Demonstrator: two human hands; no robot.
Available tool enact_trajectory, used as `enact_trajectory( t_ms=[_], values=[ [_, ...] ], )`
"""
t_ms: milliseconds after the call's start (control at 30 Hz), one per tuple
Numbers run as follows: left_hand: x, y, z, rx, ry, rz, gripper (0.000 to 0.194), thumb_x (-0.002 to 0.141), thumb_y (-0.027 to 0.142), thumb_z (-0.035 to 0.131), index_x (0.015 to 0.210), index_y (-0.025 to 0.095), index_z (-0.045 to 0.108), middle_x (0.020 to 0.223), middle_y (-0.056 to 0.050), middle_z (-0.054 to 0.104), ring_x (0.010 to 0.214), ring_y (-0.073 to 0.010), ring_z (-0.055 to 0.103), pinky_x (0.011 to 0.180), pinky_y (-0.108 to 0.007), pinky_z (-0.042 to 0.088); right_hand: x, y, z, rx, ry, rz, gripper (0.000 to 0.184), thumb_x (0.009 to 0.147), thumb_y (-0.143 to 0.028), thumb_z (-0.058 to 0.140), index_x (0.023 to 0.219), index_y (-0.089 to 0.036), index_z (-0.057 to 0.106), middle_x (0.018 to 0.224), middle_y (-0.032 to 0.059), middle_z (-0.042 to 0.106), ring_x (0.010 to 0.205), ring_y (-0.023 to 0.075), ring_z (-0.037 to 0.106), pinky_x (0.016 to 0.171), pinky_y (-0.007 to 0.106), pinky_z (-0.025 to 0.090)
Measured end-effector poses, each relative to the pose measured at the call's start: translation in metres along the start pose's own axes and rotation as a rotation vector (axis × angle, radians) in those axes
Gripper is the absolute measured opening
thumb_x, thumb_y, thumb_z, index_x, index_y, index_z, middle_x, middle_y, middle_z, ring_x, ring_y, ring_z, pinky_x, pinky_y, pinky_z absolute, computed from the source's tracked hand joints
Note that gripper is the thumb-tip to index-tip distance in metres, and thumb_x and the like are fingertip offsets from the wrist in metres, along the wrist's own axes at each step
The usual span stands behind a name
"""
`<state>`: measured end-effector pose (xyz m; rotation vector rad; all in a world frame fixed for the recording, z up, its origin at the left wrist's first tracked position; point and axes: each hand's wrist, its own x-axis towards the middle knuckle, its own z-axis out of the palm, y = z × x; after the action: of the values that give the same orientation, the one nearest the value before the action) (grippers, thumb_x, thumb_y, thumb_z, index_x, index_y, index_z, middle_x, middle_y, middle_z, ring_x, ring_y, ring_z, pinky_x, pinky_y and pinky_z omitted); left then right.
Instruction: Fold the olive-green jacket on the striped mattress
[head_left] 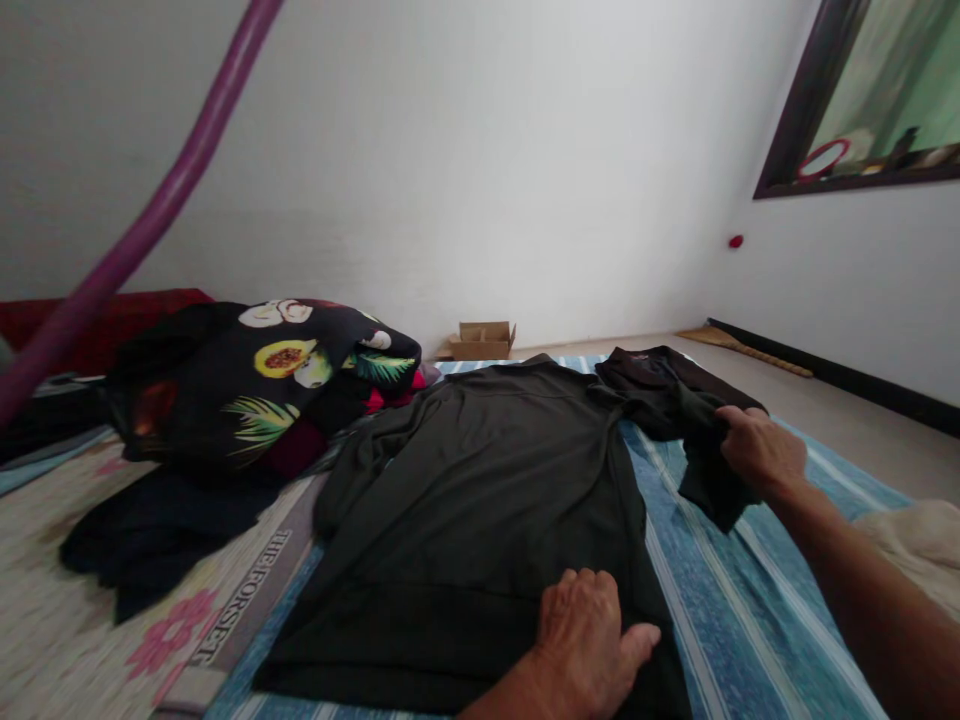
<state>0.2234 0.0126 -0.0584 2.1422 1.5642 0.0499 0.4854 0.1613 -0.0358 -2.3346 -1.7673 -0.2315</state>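
Observation:
A dark green long-sleeved shirt [480,480] lies spread flat on a blue striped cloth [750,620]. My left hand [589,640] rests palm down on the shirt's lower right part, fingers flat and apart. My right hand [757,450] is closed on the shirt's right sleeve [675,400], which is bunched and lifted a little off the cloth at the right. The shirt's left sleeve lies folded along its left side.
A heap of clothes with a black fruit-print piece [270,380] sits at the left on a floral mat [90,600]. A purple hoop [150,220] crosses the upper left. A small cardboard box [484,340] stands by the white wall. A window [870,100] is upper right.

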Motion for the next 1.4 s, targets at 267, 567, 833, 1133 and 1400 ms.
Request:
enact_trajectory(
  t_ms=[267,567,833,1133,1400],
  values=[
    [0.014,0.014,0.025,0.025,-0.007,-0.049,0.044,0.078,0.043,0.047,0.105,0.012,0.061,0.099,-0.021,0.065,0.097,-0.0361,0.059,0.084,-0.050,0.043,-0.085,-0.039,0.008,0.165,-0.158,-0.266,0.032,0.089,-0.042,0.039,0.079,-0.024,0.064,0.076,0.0028,0.067,0.074,0.0184,0.063,0.057,0.025,0.035],
    [0.020,0.029,0.017,0.016,0.013,-0.054,0.032,0.072,0.022,0.046,0.094,0.014,0.068,0.095,-0.021,0.067,0.093,-0.0320,0.063,0.080,-0.045,0.048,-0.121,-0.089,0.009,0.234,-0.350,-0.264,0.046,0.084,-0.057,0.040,0.070,-0.019,0.063,0.074,0.0093,0.067,0.071,0.0244,0.063,0.052,0.027,0.032],
    [0.013,0.036,0.030,-0.102,0.087,0.212,0.023,0.075,0.031,0.046,0.082,0.025,0.068,0.080,-0.014,0.069,0.079,-0.0221,0.066,0.063,-0.032,0.045,-0.113,-0.045,0.039,0.838,-0.608,-0.008,0.013,0.071,-0.025,0.045,0.061,-0.020,0.050,0.045,-0.0029,0.048,0.044,0.0127,0.052,0.044,0.022,0.034],
    [-0.045,-0.068,-0.019,-0.104,0.319,-0.036,0.007,0.075,0.021,0.048,0.070,0.020,0.052,0.070,0.000,0.060,0.066,-0.0127,0.055,0.061,-0.023,0.039,-0.140,-0.010,0.057,1.142,-0.644,0.292,0.026,0.072,-0.047,0.049,0.070,-0.022,0.048,0.047,-0.0043,0.049,0.040,0.0127,0.052,0.037,0.021,0.032],
    [-0.091,-0.145,-0.022,0.145,0.291,-0.094,0.029,0.073,0.015,0.049,0.100,0.022,0.056,0.099,-0.005,0.057,0.097,-0.0201,0.051,0.084,-0.030,0.040,-0.164,-0.022,0.050,0.753,-0.621,0.132,0.024,0.074,-0.042,0.050,0.081,-0.020,0.056,0.054,0.0011,0.059,0.047,0.0168,0.058,0.041,0.024,0.037]
  ],
)
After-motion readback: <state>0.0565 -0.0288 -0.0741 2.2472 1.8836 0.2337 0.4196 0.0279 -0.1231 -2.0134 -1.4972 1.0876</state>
